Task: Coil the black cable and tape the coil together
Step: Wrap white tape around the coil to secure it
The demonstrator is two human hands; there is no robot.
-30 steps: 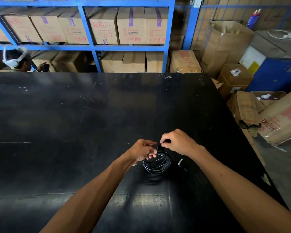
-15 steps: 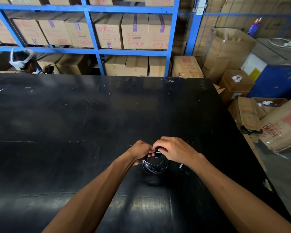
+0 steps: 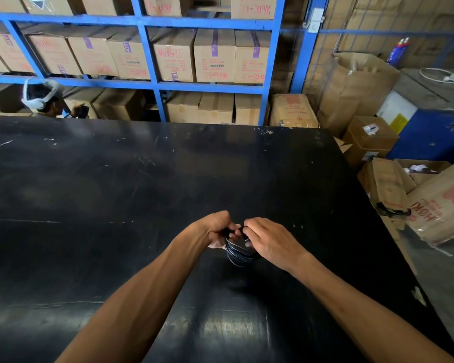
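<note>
Both hands, left hand [image 3: 215, 230] and right hand [image 3: 269, 238], pinch the glossy, tightly looped black cable coil [image 3: 237, 254].

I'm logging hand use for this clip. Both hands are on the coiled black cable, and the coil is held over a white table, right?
One detail is off: the table is black, not white, as the head view shows. The rest holds: the left hand and the right hand are both on the coiled black cable, held over that table.
</note>
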